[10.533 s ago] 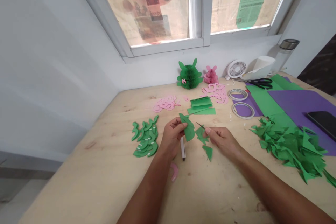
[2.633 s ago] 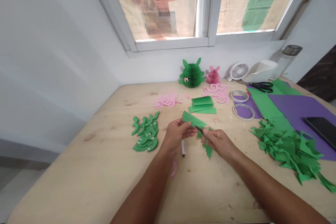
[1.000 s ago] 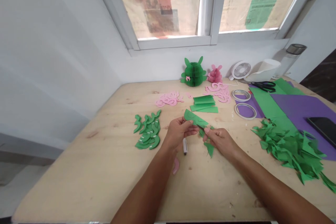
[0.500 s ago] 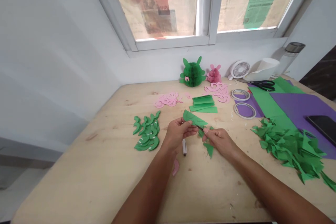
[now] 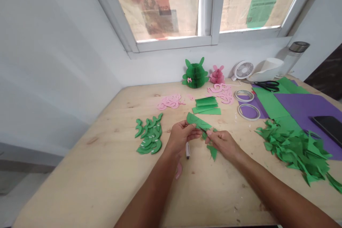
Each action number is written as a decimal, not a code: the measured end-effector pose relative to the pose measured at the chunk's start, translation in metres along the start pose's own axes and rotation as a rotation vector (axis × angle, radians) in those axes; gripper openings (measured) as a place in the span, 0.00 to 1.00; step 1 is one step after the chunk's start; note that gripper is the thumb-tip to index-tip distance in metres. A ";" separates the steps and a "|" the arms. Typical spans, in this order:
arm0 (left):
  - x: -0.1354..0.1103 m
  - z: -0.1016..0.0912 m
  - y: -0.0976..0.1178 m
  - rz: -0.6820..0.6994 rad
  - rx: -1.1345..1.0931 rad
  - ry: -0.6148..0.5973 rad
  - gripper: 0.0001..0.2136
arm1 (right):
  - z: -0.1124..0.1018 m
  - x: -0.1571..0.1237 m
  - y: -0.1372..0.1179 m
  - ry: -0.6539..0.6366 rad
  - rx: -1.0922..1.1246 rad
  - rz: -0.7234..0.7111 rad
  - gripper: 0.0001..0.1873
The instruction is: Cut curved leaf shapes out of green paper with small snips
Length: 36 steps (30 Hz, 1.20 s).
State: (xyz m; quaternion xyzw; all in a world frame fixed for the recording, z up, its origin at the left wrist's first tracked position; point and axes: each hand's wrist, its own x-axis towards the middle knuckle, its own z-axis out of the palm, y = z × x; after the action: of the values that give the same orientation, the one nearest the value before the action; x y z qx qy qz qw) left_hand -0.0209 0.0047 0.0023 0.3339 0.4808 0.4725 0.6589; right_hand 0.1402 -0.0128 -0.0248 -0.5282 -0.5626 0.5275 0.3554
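My left hand [image 5: 180, 136] pinches a folded green paper piece [image 5: 197, 122] above the wooden table [image 5: 107, 171]. Close beside it on the right, my right hand [image 5: 223, 143] is closed on a small dark tool whose thin tip meets the paper's lower edge; I cannot make out what the tool is. Green offcuts [image 5: 212, 151] lie under my right hand. A white marker [image 5: 187, 150] lies on the table below my left hand, and a pink curved cut-out [image 5: 177, 171] shows beside my left wrist.
Green curved cut-outs [image 5: 148, 136] lie to the left. Pink cut-outs [image 5: 171, 101], a green strip stack [image 5: 206, 105], tape rings [image 5: 248, 111], a scrap heap [image 5: 296, 149], purple sheets [image 5: 307, 105], scissors [image 5: 267, 85], a phone [image 5: 330, 124], a fan [image 5: 242, 70] and paper figures [image 5: 195, 74] lie beyond.
Since ten seconds ago the green piece has turned from hanging upright to lying slanted between my hands, which have drawn closer together. Over the last second they have barely moved.
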 end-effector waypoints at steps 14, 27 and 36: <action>0.001 -0.001 -0.002 0.016 0.003 -0.012 0.07 | 0.001 -0.001 -0.004 -0.026 0.060 0.042 0.27; 0.000 -0.001 0.002 0.001 0.009 -0.025 0.06 | 0.001 -0.003 -0.010 -0.063 0.107 0.070 0.28; -0.001 -0.001 0.002 0.013 -0.002 -0.023 0.05 | 0.002 -0.003 -0.010 -0.053 0.093 0.062 0.27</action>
State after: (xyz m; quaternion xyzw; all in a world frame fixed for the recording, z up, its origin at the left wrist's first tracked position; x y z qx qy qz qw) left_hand -0.0225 0.0045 0.0045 0.3417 0.4705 0.4733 0.6617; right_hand 0.1363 -0.0147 -0.0149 -0.5142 -0.5302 0.5774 0.3479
